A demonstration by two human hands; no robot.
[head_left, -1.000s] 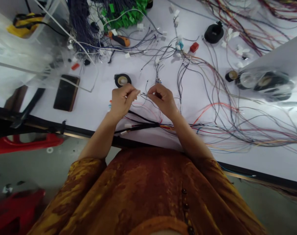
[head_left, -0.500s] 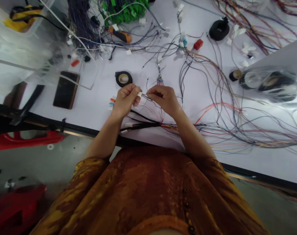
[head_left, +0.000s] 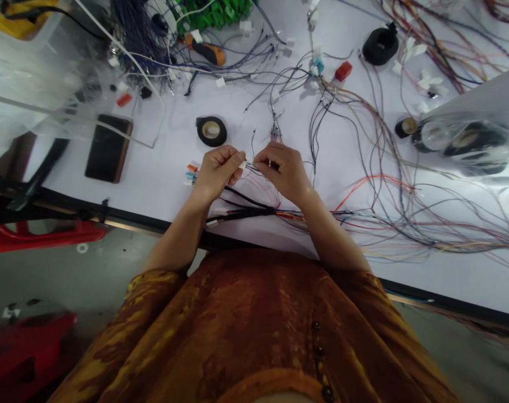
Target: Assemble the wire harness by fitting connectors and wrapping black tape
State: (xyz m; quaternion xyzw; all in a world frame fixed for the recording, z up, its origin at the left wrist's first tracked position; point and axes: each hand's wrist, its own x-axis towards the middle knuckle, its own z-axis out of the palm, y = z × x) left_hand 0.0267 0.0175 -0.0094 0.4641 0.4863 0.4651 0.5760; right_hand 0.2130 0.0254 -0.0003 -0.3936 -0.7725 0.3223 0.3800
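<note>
Between thumb and fingers, my left hand (head_left: 219, 172) pinches a small white connector (head_left: 243, 164). My right hand (head_left: 284, 170) is closed in a pinch on a thin dark wire (head_left: 251, 165), close to the connector's right side. Whether the wire's tip sits inside the connector is too small to tell. Below the hands lies a wire harness (head_left: 254, 212) wrapped in black, with loose coloured wires running off to the right. Orange and blue connectors (head_left: 191, 172) show just left of my left hand. A roll of black tape (head_left: 211, 131) rests above that hand.
A phone (head_left: 108, 148) lies at the left near the table edge. Farther back are an orange-and-black tool (head_left: 208, 50), a red connector (head_left: 344, 71), green connectors (head_left: 216, 12) and a black ring-shaped part (head_left: 380, 45). Bagged tape rolls (head_left: 472, 143) stand at the right.
The white connector and the wire have come closer together between my hands. The view has shifted slightly; both hands keep their pinch.
</note>
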